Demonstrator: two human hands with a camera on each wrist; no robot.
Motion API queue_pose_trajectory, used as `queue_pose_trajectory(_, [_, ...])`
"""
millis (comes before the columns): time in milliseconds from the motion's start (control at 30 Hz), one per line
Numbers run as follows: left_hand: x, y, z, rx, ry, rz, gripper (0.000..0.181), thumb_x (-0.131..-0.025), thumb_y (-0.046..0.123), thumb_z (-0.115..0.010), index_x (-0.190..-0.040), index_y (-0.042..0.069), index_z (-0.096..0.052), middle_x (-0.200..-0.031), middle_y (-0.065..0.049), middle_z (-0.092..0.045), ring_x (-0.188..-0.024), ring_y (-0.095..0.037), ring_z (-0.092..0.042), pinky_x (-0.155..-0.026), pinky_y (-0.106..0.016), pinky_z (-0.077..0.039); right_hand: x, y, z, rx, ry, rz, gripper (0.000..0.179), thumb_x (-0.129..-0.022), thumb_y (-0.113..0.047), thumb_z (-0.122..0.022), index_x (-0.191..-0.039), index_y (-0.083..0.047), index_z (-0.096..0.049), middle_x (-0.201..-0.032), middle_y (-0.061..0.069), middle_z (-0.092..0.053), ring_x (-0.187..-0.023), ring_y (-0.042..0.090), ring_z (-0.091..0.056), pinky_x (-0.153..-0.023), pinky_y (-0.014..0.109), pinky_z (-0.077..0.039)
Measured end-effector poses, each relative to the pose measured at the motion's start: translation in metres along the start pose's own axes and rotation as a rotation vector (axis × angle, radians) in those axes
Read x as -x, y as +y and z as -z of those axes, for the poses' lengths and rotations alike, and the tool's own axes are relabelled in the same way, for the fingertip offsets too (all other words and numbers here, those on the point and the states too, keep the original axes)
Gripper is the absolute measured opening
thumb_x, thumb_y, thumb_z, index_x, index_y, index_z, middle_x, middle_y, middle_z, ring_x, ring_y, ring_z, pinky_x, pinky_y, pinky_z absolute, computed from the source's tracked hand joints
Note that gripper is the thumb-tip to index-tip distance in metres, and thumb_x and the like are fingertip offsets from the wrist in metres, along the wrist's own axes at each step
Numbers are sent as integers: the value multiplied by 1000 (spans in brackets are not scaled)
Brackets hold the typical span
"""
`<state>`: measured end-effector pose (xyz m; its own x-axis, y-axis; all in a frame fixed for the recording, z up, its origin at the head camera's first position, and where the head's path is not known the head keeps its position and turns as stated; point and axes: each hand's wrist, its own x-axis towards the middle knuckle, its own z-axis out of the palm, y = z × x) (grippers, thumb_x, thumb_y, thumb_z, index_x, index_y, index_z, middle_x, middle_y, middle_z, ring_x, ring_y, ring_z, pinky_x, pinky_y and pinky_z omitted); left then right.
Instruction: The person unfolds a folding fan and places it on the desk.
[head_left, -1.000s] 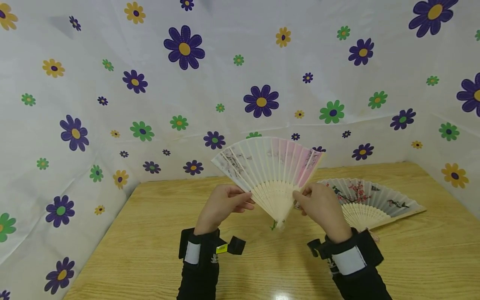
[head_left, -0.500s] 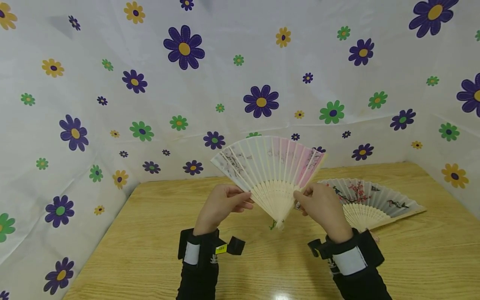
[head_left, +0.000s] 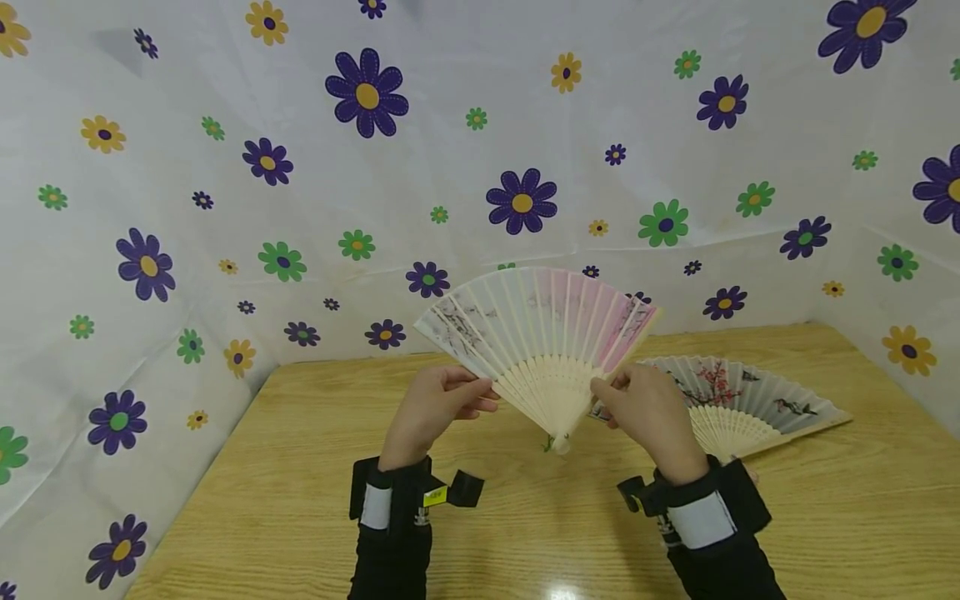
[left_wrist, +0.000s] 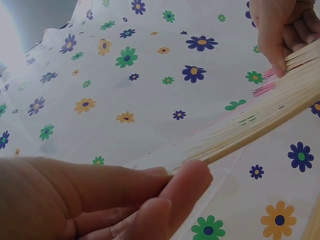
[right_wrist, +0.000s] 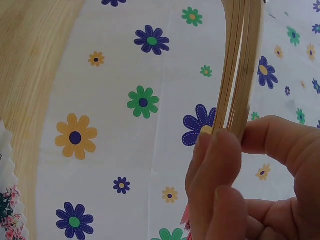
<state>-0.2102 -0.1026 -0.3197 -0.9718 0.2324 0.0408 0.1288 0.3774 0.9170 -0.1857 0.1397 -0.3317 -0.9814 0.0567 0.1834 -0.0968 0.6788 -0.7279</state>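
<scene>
Two hands hold one fan [head_left: 538, 333] up in the air above the counter [head_left: 300, 467], near its middle. The left hand [head_left: 435, 408] pinches the left edge stick, and the right hand [head_left: 645, 412] pinches the right edge stick, so each grip is closed on the fan. Holding both edge sticks apart keeps the paper spread wide. The bottom tip points down between the hands. Another fan [head_left: 738, 400] lies open and flat on the counter to the right. Behind is a flower cloth [head_left: 225, 167]. Since a second ago, the fan has opened a little wider and its edges sit a bit higher.
</scene>
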Motion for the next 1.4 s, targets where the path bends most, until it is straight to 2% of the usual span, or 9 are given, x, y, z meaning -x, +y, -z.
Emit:
queue_pose_trajectory(267, [0,2,3,26,4,-2,24,-98,8,-57,-107,-12,-67,-95,-26,-74,-83,-24,-72,-63,-14,-54,-2,3,3,-39,39,-4,31,-92,-16,-58,-77,6,-73,-65,20,-73,-51,22,-65,-41,24,-39])
queue_pose_trajectory(467, [2,1,6,39,28,-7,24,-98,7,-58,-106,-13,-67,-94,-24,-75,-80,-20,-72,-62,-12,-54,-4,7,3,-35,84,7,32,-91,-16,-59,-73,5,-74,-61,20,-72,-47,21,-63,-39,23,-33])
queue_pose_trajectory(600, [2,1,8,54,34,-14,23,-98,6,-58,-106,-13,-67,-94,-24,-75,-83,-24,-72,-62,-12,-54,-4,8,2,-29,106,19,31,-90,-16,-61,-72,5,-75,-58,18,-71,-47,23,-62,-38,23,-32])
queue_pose_trajectory(767, [3,2,9,60,38,-20,23,-98,6,-58,-106,-13,-67,-93,-23,-75,-84,-27,-71,-62,-13,-54,-5,7,2,-48,123,3,30,-90,-18,-62,-75,5,-74,-57,17,-70,-43,17,-56,-38,23,-31])
queue_pose_trajectory(933, [3,1,10,87,61,-8,23,-97,5,-57,-107,-14,-66,-90,-19,-76,-77,-14,-71,-64,-14,-55,-4,7,6,-112,122,-51,31,-92,-20,-60,-89,8,-70,-66,20,-73,-47,15,-62,-42,25,-38])
queue_pose_trajectory(1067, [0,-2,10,126,89,10,23,-98,3,-56,-109,-15,-66,-85,-11,-76,-77,-12,-71,-65,-14,-56,-6,10,12,-164,133,-86,32,-93,-21,-58,-92,9,-69,-68,18,-74,-50,11,-64,-50,26,-47])
queue_pose_trajectory(1200, [-3,-4,11,151,107,23,23,-98,3,-55,-107,-16,-65,-79,-3,-74,-74,-8,-69,-66,-14,-57,-9,16,15,-261,124,-120,34,-95,-21,-57,-91,11,-69,-65,10,-72,-51,7,-63,-52,18,-52])
queue_pose_trajectory(1400, [-4,-7,12,178,144,22,24,-98,3,-55,-105,-18,-65,-79,-5,-74,-74,-8,-70,-64,-12,-57,-12,21,18,-456,106,-192,35,-97,-21,-57,-95,13,-64,-60,-9,-64,-55,3,-62,-53,11,-53])
